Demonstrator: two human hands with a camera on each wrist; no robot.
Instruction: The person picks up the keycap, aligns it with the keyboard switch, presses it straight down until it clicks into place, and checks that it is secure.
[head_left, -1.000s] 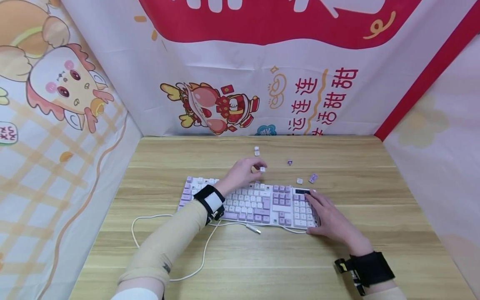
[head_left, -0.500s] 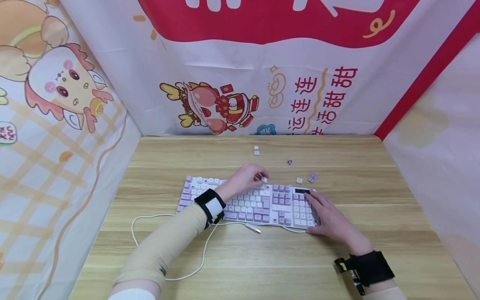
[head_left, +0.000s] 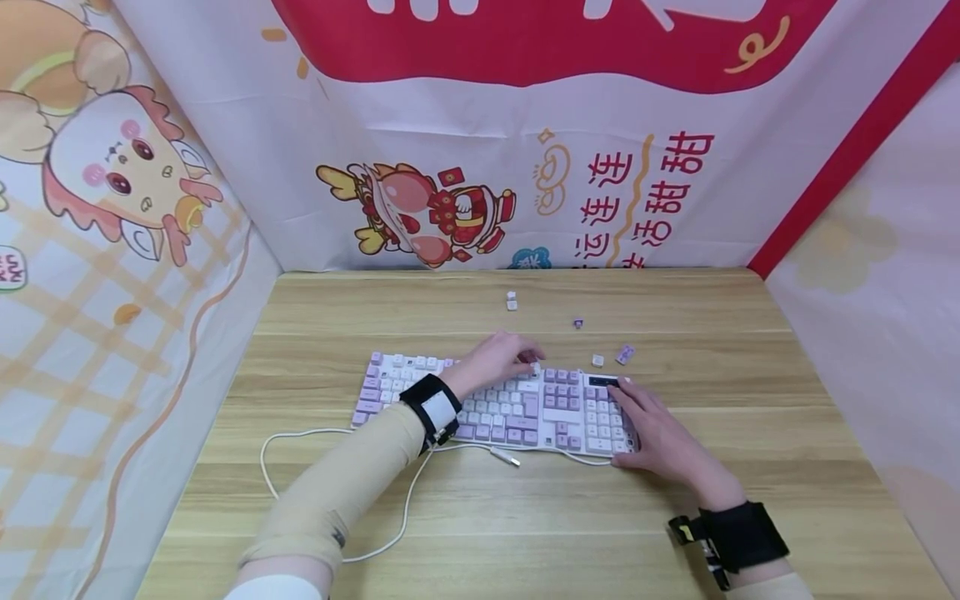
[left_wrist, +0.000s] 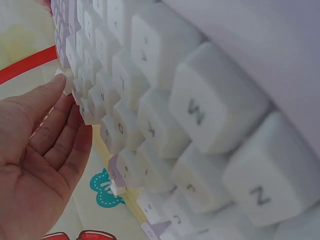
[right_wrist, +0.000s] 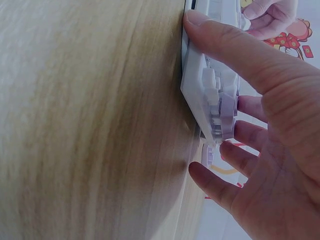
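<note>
A white and lilac computer keyboard (head_left: 561, 426) lies on the table. My left hand (head_left: 491, 364) reaches over its back rows and pinches a white keycap (left_wrist: 63, 81) between thumb and fingers, right at the top row near the end of the letter block. My right hand (head_left: 660, 433) holds the keyboard's right end. Its thumb (right_wrist: 220, 40) lies along the front edge, while the other fingers reach over the number keys and the end. Between the hands, the lilac navigation keys (head_left: 561, 383) show uncovered. My left forearm and hand hide part of the keys.
Behind the keyboard lie two white keycaps (head_left: 512, 305), a small purple piece (head_left: 578, 323), another white keycap (head_left: 597, 360) and an oblong purple piece (head_left: 626, 355). A white cable (head_left: 408, 508) loops in front, its USB plug (head_left: 504, 456) by the keyboard. Printed cloth (head_left: 450, 117) surrounds the table.
My left hand has brought the white keycap from behind the keyboard down and right to its top row. The right hand stays at the keyboard's end.
</note>
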